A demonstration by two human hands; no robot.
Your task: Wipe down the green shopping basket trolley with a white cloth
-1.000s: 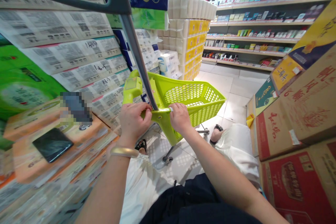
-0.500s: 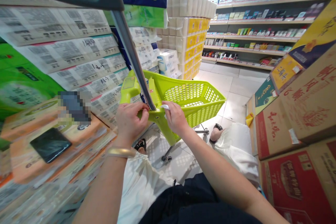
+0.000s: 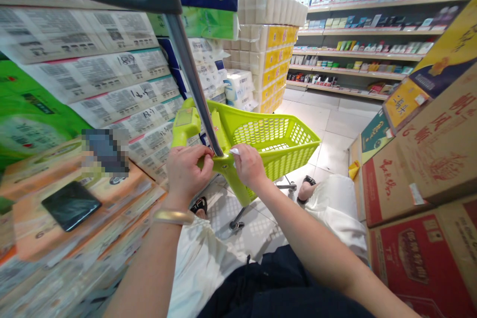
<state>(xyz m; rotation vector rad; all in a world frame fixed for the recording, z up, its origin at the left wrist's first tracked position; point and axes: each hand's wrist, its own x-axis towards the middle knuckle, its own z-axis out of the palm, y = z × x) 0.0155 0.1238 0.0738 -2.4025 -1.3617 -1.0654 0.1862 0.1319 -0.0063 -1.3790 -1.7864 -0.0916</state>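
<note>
A lime-green plastic shopping basket [image 3: 276,139] on wheels stands in the aisle in front of me. Its grey metal pull handle [image 3: 192,77] rises up and to the left. My left hand [image 3: 188,171] is closed around the basket's near rim beside the handle's base. My right hand [image 3: 249,165] rests on the same rim, fingers pinched on a small white piece that I cannot name. A gold bangle [image 3: 171,215] circles my left wrist. My knees in white trousers [image 3: 335,211] show below.
Stacked tissue packs [image 3: 112,89] fill the left side, with a black phone [image 3: 70,204] lying on an orange pack. Cardboard boxes [image 3: 428,159] stand at the right. Shelves of goods [image 3: 365,49] line the far wall. Tiled floor [image 3: 328,124] runs beyond the basket.
My right hand moved from the rim's right side toward the handle base, lifting the small white piece and bringing it back down. The left hand stayed on the rim.
</note>
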